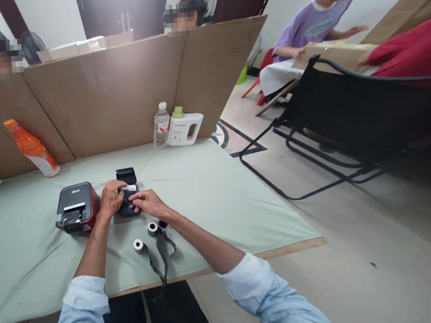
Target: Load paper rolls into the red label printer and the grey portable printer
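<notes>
A small black device (129, 210), which looks like a mini printer, stands on the table with its lid (126, 176) tipped back. My left hand (111, 196) is closed around its left side, fingertips by a white strip (129, 188) in the opening. From the right, my right hand (150, 203) reaches over the front with its fingers pinched at the dark inner part. What the pinch holds is hidden. Close by on the left sits a larger black and red printer (78, 205). Rolls of dark ribbon (138, 245) with loose tails lie in front of my hands.
A cardboard partition (118, 100) borders the table's far side. Against it stand an orange bottle (33, 148), a clear water bottle (161, 126) and a white jug (185, 129). A black folding chair (347, 103) is at right. Other people sit beyond the partition and at another table.
</notes>
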### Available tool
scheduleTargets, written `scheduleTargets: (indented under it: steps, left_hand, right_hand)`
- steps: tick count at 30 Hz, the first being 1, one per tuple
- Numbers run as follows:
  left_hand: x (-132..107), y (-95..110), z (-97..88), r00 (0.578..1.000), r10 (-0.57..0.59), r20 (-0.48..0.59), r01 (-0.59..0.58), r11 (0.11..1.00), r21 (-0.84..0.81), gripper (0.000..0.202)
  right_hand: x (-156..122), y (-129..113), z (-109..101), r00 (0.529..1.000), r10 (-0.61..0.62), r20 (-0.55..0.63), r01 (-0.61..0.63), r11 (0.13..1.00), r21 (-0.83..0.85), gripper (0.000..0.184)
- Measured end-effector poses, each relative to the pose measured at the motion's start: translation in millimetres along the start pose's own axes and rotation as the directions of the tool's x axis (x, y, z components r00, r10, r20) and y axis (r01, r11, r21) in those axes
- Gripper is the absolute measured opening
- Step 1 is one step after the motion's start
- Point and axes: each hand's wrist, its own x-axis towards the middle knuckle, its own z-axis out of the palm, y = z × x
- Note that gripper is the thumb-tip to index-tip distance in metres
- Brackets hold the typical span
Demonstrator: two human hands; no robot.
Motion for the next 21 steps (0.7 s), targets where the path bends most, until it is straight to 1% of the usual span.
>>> scheduleTargets:
  steps: [4,7,9,13,15,17,18,19,21]
  left_hand:
    - [0,-1,0.9,0.997,-0.074,0.036,0.073,0.997,0.031,0.041]
    - [-1,-2,-0.9,0.988,-0.13,0.078,0.124,0.989,0.077,0.039]
    - [0,-3,-1.6,0.987,-0.122,0.108,0.113,0.99,0.084,0.039]
    - [1,-9,1.2,0.987,-0.044,0.154,0.037,0.998,0.048,0.04]
    - [0,-12,2.8,0.986,-0.038,0.161,0.032,0.999,0.036,0.04]
    - [-2,-14,3.1,0.984,-0.058,0.168,0.056,0.998,0.014,0.039]
    - [-3,-15,2.7,0.985,-0.074,0.156,0.076,0.997,-0.005,0.039]
    - [-4,-16,2.2,0.988,-0.099,0.12,0.103,0.994,-0.026,0.04]
    - [-1,-18,1.9,0.982,-0.186,-0.024,0.184,0.98,-0.075,0.047]
  right_hand:
    - [1,4,1,1.0,-0.017,0.0,0.017,1.0,-0.007,0.018]
    - [2,4,2,1.0,-0.006,-0.002,0.006,1.0,-0.029,0.018]
    - [1,3,3,1.0,0.003,0.005,-0.003,0.999,-0.046,0.018]
    - [1,1,1,0.999,-0.003,0.031,0.006,0.997,-0.071,0.02]
    - [1,1,0,0.999,-0.017,0.052,0.022,0.995,-0.094,0.021]
    - [2,3,-1,0.996,-0.033,0.082,0.043,0.991,-0.126,0.022]
    - [2,4,-2,0.994,-0.039,0.099,0.053,0.988,-0.142,0.023]
    - [2,5,-2,0.993,-0.043,0.113,0.06,0.985,-0.16,0.025]
    - [1,6,-2,0.99,-0.04,0.133,0.067,0.976,-0.208,0.03]
